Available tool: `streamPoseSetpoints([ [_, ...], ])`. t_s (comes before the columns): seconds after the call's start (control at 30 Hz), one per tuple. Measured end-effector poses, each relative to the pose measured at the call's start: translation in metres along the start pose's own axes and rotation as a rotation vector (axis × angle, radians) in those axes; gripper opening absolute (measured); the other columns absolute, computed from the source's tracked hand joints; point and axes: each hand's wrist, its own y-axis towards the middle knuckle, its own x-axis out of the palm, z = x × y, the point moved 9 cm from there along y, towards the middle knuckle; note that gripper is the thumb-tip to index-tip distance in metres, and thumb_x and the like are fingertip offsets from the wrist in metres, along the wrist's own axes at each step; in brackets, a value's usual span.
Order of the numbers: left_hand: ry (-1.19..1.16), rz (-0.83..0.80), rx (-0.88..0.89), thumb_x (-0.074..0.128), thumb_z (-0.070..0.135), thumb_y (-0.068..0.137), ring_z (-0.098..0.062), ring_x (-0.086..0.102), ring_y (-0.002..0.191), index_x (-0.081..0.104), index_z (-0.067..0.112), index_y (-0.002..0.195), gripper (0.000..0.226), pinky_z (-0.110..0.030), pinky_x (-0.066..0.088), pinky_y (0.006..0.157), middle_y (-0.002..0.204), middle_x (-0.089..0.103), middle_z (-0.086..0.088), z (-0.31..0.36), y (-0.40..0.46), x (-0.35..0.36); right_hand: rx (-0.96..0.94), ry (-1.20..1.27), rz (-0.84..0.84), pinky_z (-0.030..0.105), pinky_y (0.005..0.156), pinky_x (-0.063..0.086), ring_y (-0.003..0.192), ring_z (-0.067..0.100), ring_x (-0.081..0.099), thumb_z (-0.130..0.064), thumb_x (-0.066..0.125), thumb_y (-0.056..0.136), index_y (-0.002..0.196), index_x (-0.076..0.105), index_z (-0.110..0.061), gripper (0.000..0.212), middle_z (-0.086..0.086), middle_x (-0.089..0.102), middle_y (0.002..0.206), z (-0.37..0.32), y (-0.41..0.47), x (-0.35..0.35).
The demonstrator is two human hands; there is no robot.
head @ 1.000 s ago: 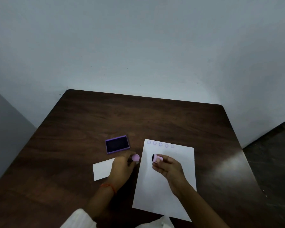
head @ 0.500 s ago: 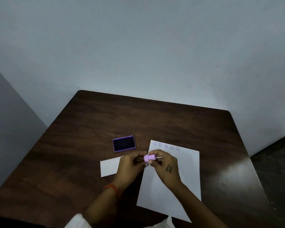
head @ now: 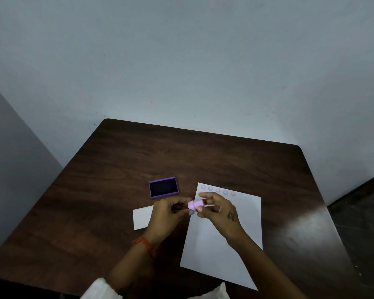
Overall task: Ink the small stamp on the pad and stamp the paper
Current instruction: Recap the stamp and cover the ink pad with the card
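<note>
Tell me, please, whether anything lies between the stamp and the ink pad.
Nothing visible does. The stamp is held in the air by both the left hand and the right hand, and the open pad lies just beyond the left hand with only bare table between them.

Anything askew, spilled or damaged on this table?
Nothing stands out. The ink pad lies open, with no spill visible; the paper looks flat with a tidy stamp row; both hands hold the small stamp.
</note>
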Motion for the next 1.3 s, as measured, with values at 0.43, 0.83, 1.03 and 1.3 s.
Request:
streamPoseSetpoints([
  [0.43, -0.015, -0.017, 0.005, 0.075, 0.024, 0.074, 0.005, 0.066, 0.085, 0.072, 0.04, 0.082, 0.019, -0.002, 0.049, 0.068, 0.082, 0.071, 0.031, 0.001, -0.003, -0.004, 0.021, -0.008, 0.019, 0.0, 0.05, 0.045, 0.062, 0.003, 0.067, -0.032, 0.071, 0.078, 0.08, 0.069, -0.024, 0.008, -0.004, 0.07, 0.076, 0.003, 0.004, 0.002],
  [0.83, 0.008, 0.04, 0.016, 0.071, 0.018, 0.079, 0.002, 0.067, 0.087, 0.072, 0.03, 0.093, 0.018, -0.005, 0.05, 0.074, 0.09, 0.074, 0.014, -0.004, 0.003, -0.012, 0.098, -0.013, -0.069, 0.028, 0.08, 0.057, 0.085, 0.016, 0.067, -0.032, 0.072, 0.077, 0.092, 0.066, -0.019, 0.021, 0.002, 0.071, 0.093, 0.012, 0.019, 0.027],
  [1.03, 0.149, 0.142, 0.001, 0.073, 0.013, 0.076, 0.002, 0.058, 0.099, 0.06, 0.03, 0.114, 0.044, 0.003, 0.043, 0.075, 0.111, 0.06, 0.018, -0.022, 0.013, -0.021, -0.026, -0.191, 0.03, 0.001, 0.059, 0.041, 0.064, -0.001, 0.059, -0.025, 0.07, 0.079, 0.074, 0.062, -0.03, 0.011, -0.022, 0.06, 0.068, 0.009, 0.043, 0.037],
  [1.3, 0.326, 0.117, -0.095, 0.074, 0.01, 0.074, 0.003, 0.044, 0.102, 0.053, 0.025, 0.124, 0.055, 0.012, 0.031, 0.072, 0.136, 0.048, 0.004, -0.054, 0.024, -0.027, 0.091, -0.197, 0.081, 0.01, 0.057, 0.038, 0.062, 0.013, 0.056, -0.045, 0.044, 0.077, 0.065, 0.058, -0.021, 0.03, -0.01, 0.055, 0.061, 0.049, 0.064, 0.057],
])
